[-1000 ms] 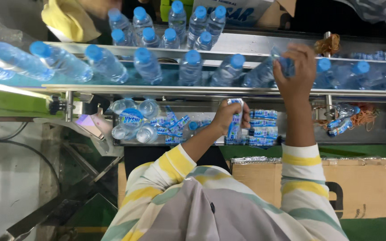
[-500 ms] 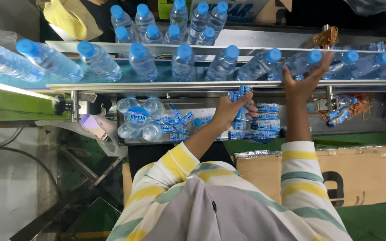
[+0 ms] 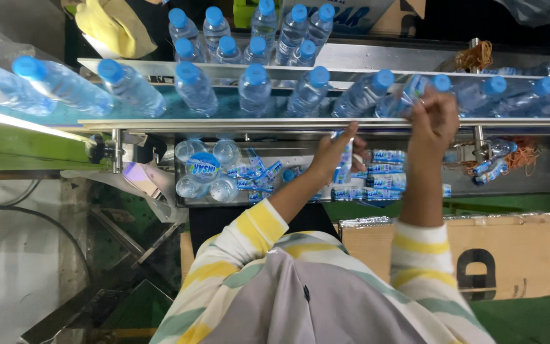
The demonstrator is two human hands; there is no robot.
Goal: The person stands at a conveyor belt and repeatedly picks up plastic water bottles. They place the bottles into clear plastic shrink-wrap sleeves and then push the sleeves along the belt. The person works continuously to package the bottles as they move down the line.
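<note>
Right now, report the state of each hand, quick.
Left hand: closed, pinching a blue-and-white label sleeve.
Right hand: closed around a bottle on the conveyor.

Long-sleeved top with broad horizontal stripes in white, yellow and pale grey-green on both sleeves, cuffs ending just above the bare wrists, a plain grey panel over the chest at the near edge, left hand (image 3: 333,150) and right hand (image 3: 434,121) bare, no gloves.
</note>
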